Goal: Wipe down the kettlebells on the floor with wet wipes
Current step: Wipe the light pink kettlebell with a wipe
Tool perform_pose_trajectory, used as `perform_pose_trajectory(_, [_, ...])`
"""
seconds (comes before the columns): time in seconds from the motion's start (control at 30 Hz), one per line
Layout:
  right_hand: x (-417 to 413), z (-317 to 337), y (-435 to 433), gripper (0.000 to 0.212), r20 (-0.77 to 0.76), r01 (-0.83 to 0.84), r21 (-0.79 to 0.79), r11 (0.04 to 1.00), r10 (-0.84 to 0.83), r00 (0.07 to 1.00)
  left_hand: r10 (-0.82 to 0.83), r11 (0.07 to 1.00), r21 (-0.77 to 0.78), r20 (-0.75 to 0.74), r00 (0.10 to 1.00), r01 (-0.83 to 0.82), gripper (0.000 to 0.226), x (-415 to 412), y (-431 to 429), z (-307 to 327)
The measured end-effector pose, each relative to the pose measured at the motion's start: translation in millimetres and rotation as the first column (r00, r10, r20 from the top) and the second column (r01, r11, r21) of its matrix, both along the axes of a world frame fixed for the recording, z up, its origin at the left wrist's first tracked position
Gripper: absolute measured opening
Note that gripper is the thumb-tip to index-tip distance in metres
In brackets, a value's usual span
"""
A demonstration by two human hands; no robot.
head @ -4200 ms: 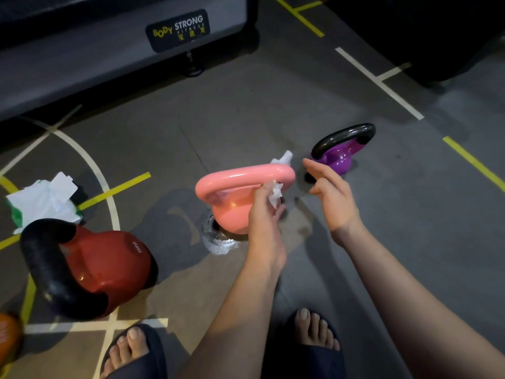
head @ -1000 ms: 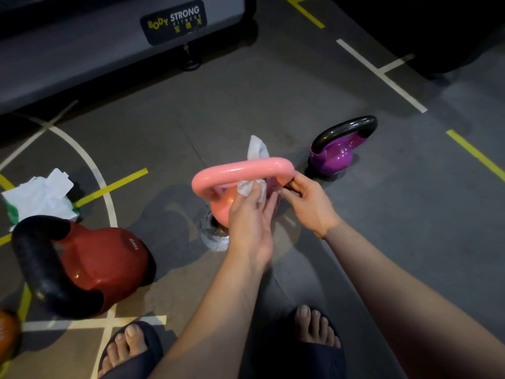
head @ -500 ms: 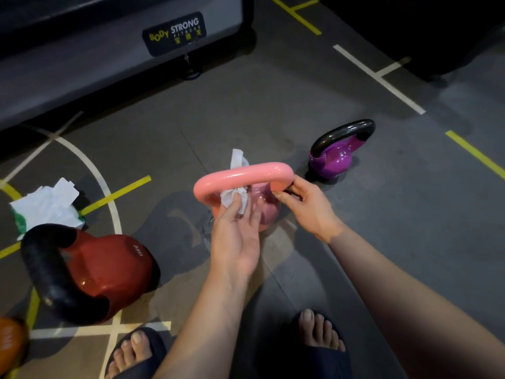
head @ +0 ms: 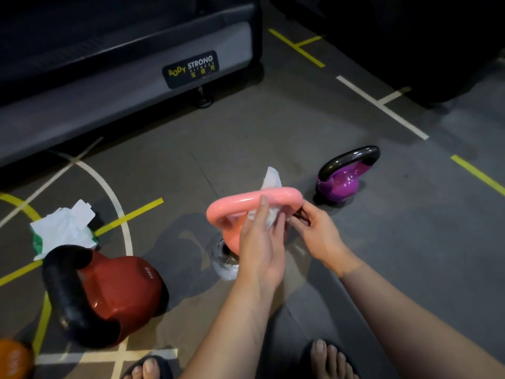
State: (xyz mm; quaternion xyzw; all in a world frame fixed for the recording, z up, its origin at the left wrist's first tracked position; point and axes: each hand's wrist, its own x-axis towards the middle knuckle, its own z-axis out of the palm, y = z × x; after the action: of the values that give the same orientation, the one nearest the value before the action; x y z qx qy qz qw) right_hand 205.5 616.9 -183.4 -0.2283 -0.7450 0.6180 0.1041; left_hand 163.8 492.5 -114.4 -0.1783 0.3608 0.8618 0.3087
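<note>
Presses wet wipe [head: 271,179] onto handle of pink kettlebell [head: 232,204] with left hand [head: 261,243], fingers straight, close together. Pinches that handle's right corner with right hand [head: 318,235], fingers curled.

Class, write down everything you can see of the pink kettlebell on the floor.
The pink kettlebell looks smooth and is one colour all over, with a thick looped handle above a rounded body that the hands largely hide. It stands on the grey floor, its base on crinkled clear plastic. The left hand presses a white wet wipe against the handle, and the wipe's end sticks up behind it. The right hand holds the handle's right bend.
</note>
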Motion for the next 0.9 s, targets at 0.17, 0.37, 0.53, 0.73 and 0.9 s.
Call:
perform_pose_trajectory(0.17, [-0.8,2.4,-10.5,0.029,-0.039,0.050,-0.007,0.999,-0.050,0.998,-0.030,0.990,-0.140,-0.055,0.998,0.022,0.026,-2.1,6.8,7.6])
perform_pose_trajectory(0.37, [2.4,0.4,-36.1,0.027,-0.050,0.141,0.157,0.977,-0.135,0.990,-0.115,0.977,-0.189,-0.096,0.989,0.095,0.027,-18.3,-8.0,18.3])
perform_pose_trajectory(0.53, [0.8,-2.4,-41.2,0.029,-0.041,0.174,0.226,0.958,-0.169,0.985,-0.045,0.997,-0.066,-0.043,0.998,0.042,0.023,-27.9,-15.5,11.8])
perform_pose_trajectory(0.73, [-14.1,4.3,-20.5,0.031,0.013,0.135,0.274,0.952,-0.144,0.989,0.179,0.984,-0.005,0.023,0.984,-0.179,0.011,-44.9,-25.8,5.4])
perform_pose_trajectory(0.9, [-15.9,1.4,-19.3,0.034,0.002,0.119,0.181,0.976,-0.122,0.993,-0.038,0.995,-0.091,-0.087,0.996,0.030,0.030,-1.0,5.4,13.6])
